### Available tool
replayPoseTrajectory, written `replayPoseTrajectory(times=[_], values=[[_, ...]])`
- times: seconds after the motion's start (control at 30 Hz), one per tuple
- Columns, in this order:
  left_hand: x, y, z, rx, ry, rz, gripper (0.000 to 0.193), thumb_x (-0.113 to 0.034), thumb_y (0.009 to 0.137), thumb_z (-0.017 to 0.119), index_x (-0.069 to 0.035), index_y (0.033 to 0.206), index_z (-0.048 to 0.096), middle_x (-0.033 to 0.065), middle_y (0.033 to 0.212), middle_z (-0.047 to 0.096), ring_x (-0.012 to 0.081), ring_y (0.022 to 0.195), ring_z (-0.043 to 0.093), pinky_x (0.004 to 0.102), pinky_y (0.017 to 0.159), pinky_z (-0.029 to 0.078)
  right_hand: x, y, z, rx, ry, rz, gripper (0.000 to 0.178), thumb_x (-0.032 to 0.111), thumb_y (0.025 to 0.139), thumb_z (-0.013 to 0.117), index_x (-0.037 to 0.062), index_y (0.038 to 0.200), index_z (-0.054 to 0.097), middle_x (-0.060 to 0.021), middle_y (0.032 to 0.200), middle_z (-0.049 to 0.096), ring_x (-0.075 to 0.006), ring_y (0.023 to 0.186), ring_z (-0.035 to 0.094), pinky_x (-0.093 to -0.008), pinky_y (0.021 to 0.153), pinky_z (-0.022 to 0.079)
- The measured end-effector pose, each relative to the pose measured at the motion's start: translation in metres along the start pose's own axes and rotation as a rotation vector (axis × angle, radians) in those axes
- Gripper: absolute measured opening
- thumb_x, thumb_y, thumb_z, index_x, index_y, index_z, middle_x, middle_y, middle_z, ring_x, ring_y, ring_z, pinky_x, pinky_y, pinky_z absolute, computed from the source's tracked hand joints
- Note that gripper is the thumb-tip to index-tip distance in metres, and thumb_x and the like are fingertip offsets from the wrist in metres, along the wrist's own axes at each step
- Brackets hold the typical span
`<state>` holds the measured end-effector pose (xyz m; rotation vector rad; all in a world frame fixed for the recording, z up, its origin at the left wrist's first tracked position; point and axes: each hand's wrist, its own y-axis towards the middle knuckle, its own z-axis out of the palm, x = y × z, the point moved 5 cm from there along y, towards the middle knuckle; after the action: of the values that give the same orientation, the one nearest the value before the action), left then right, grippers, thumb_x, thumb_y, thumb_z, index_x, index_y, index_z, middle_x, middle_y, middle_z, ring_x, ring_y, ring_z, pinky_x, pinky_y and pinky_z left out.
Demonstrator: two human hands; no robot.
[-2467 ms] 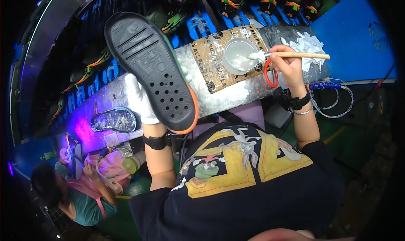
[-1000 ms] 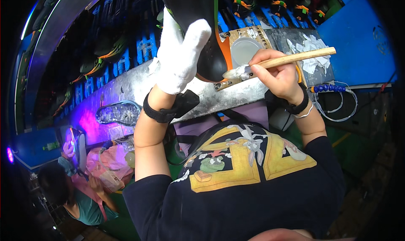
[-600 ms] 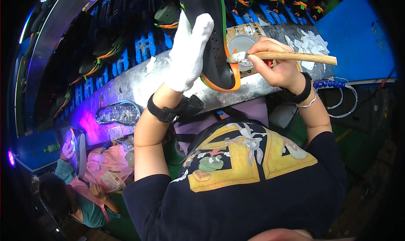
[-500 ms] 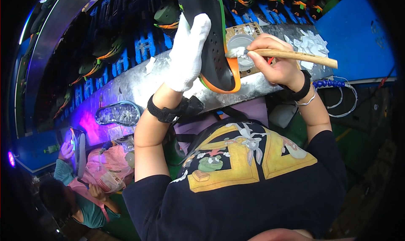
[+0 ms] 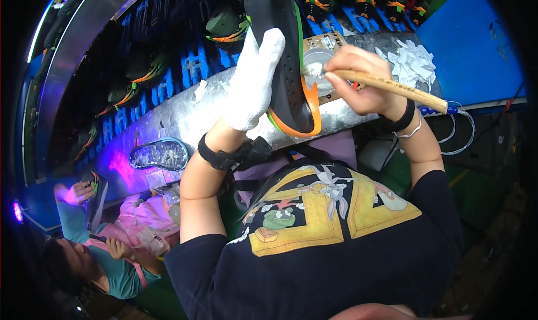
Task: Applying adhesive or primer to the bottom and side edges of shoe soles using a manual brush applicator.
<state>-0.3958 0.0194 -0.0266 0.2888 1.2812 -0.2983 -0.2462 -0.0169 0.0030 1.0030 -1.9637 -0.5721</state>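
Note:
My left hand (image 5: 253, 84), in a white glove, grips the side of a black shoe sole (image 5: 288, 90) with small holes and orange and green edging. The sole stands tilted over the metal bench, its orange-rimmed end toward me. In my bare right hand (image 5: 364, 79) is a brush (image 5: 395, 87) with a wooden handle, pinched near its bristles. White paste coats the bristles, which are at the sole's right edge; whether they touch it I cannot tell. Behind the brush, a round dish (image 5: 318, 56) sits on a piece of cardboard (image 5: 334, 40), partly hidden by my hand.
White scraps (image 5: 413, 64) lie heaped on the bench (image 5: 216, 90) at right. A blue-rimmed, sole-shaped tray (image 5: 159, 154) rests at left. Blue racks (image 5: 193, 64) hold several black shoes along the far side. At lower left, a co-worker (image 5: 109, 253) holds a shoe. A coiled blue hose (image 5: 440, 110) hangs at right.
The sole and my left hand have shifted slightly right and toward me. The brush has moved up a little, its handle end dropping. The co-worker has raised their head and moved the shoe.

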Motion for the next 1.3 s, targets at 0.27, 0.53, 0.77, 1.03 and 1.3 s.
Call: replayPoseTrajectory(times=[0.27, 0.53, 0.77, 1.03, 1.3], values=[[0.006, -0.008, 0.017, 0.065, 0.042, -0.008, 0.047, -0.033, 0.088, 0.044, -0.006, 0.125, 0.032, 0.006, 0.109, 0.046, 0.0113, 0.096, 0.045, 0.0251, 0.084, 0.038, -0.015, 0.008, -0.026, -0.089, -0.13, -0.058, 0.01, -0.004, 0.07, 0.059, -0.0018, 0.079, 0.056, -0.0096, 0.069, 0.054, -0.0164, 0.058, 0.052, -0.0232, 0.051, 0.041], [0.016, 0.006, 0.031, 0.13, -0.149, -0.286, 0.05, -0.034, 0.088, 0.044, -0.005, 0.127, 0.031, 0.0048, 0.114, 0.045, 0.011, 0.098, 0.045, 0.026, 0.085, 0.038, -0.015, -0.003, -0.075, -0.31, -0.261, -0.12, 0.013, -0.004, 0.07, 0.061, -0.0012, 0.082, 0.057, -0.0097, 0.072, 0.056, -0.0162, 0.059, 0.053, -0.0228, 0.052, 0.042], [-0.019, 0.014, 0.05, 0.028, -0.233, -0.357, 0.042, -0.024, 0.084, 0.042, 0.0, 0.118, 0.044, 0.0131, 0.112, 0.053, 0.0235, 0.095, 0.055, 0.0318, 0.088, 0.041, 0.012, -0.127, -0.138, -0.785, -0.319, 0.264, 0.011, 0.0, 0.072, 0.054, -0.004, 0.082, 0.054, -0.0129, 0.075, 0.054, -0.02, 0.066, 0.051, -0.0263, 0.062, 0.04], [-0.213, 0.21, 0.163, 0.385, -0.237, -0.248, 0.058, -0.043, 0.084, 0.043, -0.004, 0.124, 0.029, 0.0221, 0.112, 0.046, 0.0318, 0.097, 0.049, 0.037, 0.084, 0.042, 0.061, -0.184, -0.133, -0.895, -0.286, 0.549, 0.009, 0.0, 0.076, 0.05, -0.0035, 0.084, 0.052, -0.0096, 0.077, 0.05, -0.0149, 0.068, 0.046, -0.0227, 0.061, 0.037], [-0.292, 0.259, 0.005, -0.278, 1.485, 0.402, 0.059, -0.041, 0.073, 0.054, -0.004, 0.118, 0.045, 0.0226, 0.11, 0.05, 0.0328, 0.104, 0.049, 0.0389, 0.085, 0.041, 0.049, -0.171, -0.116, -0.87, -0.242, 0.607, 0.009, -0.001, 0.075, 0.05, -0.0039, 0.084, 0.052, -0.0092, 0.076, 0.049, -0.0147, 0.067, 0.047, -0.0238, 0.061, 0.038]])
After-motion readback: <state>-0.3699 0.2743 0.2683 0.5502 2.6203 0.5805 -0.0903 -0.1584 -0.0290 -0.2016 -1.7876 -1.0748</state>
